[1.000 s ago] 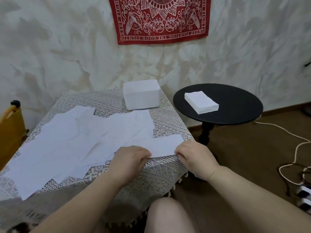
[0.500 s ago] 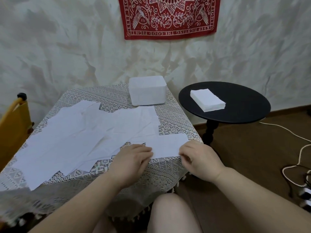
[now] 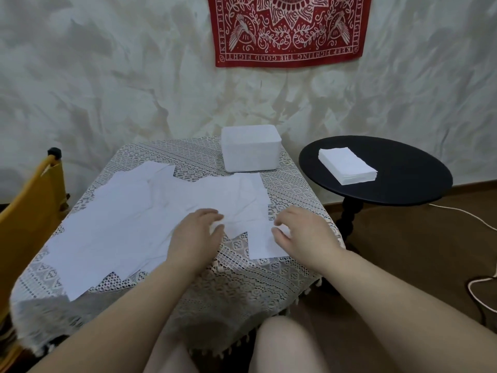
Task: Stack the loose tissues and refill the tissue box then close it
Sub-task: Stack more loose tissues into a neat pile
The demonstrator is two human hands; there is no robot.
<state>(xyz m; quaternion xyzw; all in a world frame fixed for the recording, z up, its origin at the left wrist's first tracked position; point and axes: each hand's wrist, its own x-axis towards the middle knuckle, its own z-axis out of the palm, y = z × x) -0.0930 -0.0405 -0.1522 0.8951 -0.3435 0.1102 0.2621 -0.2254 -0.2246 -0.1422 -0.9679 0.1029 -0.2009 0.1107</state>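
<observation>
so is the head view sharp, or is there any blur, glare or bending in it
Head view: soft overall; the left hand and right hand are slightly smeared. Even light, no glare, though the loose tissues wash out nearly featureless. Wide-angle bending curves the black side table and yellow chair at the edges.

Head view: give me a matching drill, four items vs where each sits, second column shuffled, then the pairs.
Things:
1. tissue box
2. stacked tissues
3. loose tissues
4. red bandana

Places:
A. spread flat across the lace tablecloth
B. hanging on the wall
C. on the round black side table
D. at the far edge of the lace-covered table

Pairs: 1-D, 2-C, 3-A, 4-B
</observation>
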